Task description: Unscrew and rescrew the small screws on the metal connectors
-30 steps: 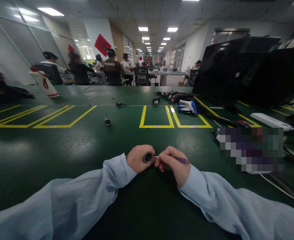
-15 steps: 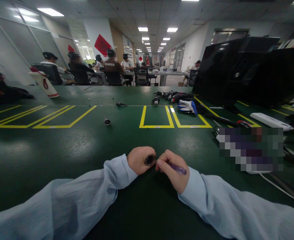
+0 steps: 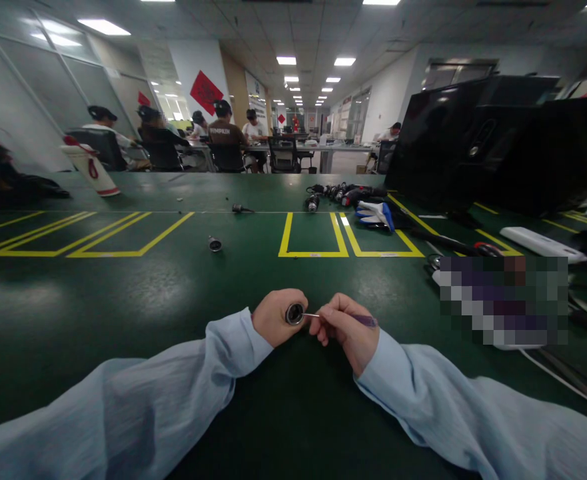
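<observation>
My left hand [image 3: 276, 315] is wrapped round a cylindrical metal connector [image 3: 294, 314], whose round open end faces me. In my right hand [image 3: 349, 328] is a screwdriver [image 3: 366, 321] with a clear purple handle, gripped between thumb and fingers. Its thin shaft points left and its tip is at the rim of the connector; whether it reaches inside I cannot tell. Farther off on the green table lies a similar metal connector part [image 3: 214, 244]. Behind that is a small dark connector piece [image 3: 238, 208] with a thin tail.
Yellow tape outlines [image 3: 313, 254] mark the green table [image 3: 173, 300]. At the back are cables and dark tools [image 3: 343, 193] beside a white and blue glove [image 3: 376, 215]. A black monitor [image 3: 438, 140] and white power strip [image 3: 543, 244] stand right, a cup [image 3: 93, 170] left. People sit beyond.
My right hand has drawn slightly right and tilted, so more of the screwdriver's shaft shows. The connector in my left hand has shifted slightly left and up.
</observation>
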Demonstrator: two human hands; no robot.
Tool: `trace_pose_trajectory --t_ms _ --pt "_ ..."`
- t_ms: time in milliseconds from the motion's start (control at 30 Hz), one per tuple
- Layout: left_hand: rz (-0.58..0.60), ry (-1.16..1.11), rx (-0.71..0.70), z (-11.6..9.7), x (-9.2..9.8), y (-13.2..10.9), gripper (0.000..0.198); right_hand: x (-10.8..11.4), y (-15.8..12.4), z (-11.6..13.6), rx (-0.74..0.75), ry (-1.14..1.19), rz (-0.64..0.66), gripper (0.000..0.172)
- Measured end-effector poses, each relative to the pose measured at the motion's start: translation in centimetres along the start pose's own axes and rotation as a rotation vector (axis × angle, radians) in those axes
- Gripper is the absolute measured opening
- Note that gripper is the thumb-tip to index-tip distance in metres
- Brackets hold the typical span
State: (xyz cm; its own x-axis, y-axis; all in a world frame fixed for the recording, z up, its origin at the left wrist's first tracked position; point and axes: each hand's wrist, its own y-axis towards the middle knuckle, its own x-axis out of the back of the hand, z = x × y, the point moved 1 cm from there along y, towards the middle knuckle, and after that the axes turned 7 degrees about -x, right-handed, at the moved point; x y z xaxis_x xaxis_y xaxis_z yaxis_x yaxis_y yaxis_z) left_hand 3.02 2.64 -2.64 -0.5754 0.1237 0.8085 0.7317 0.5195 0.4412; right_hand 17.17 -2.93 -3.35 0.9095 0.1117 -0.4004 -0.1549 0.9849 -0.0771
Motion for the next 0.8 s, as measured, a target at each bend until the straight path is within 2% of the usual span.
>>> trace_pose_trajectory --t_ms 167,333,533,667,800 --pt "0.03 0.056 -0.034 -0.04 0.01 -0.13 0.013 -0.12 -0.33 0.08 0.037 -0.114 -0.007 0.019" --pt "-0.005 0.012 -0.059 -0.1 0.13 -0.01 0.012 0.07 0.35 -0.14 -0.084 0.119 0.075 0.02" --pt "-0.077 -0.111 0.038 -0.3 0.46 0.14 0.014 -0.12 0.57 0.31 -0.163 0.249 0.117 0.022" --pt "-0.094 -0.163 0.072 -0.38 0.53 0.14 0.014 -0.32 0.48 0.22 -0.118 0.239 0.142 0.023" --pt "-0.078 -0.147 0.055 -0.31 0.39 0.01 0.014 -0.21 0.12 0.07 0.021 0.078 0.099 0.02"
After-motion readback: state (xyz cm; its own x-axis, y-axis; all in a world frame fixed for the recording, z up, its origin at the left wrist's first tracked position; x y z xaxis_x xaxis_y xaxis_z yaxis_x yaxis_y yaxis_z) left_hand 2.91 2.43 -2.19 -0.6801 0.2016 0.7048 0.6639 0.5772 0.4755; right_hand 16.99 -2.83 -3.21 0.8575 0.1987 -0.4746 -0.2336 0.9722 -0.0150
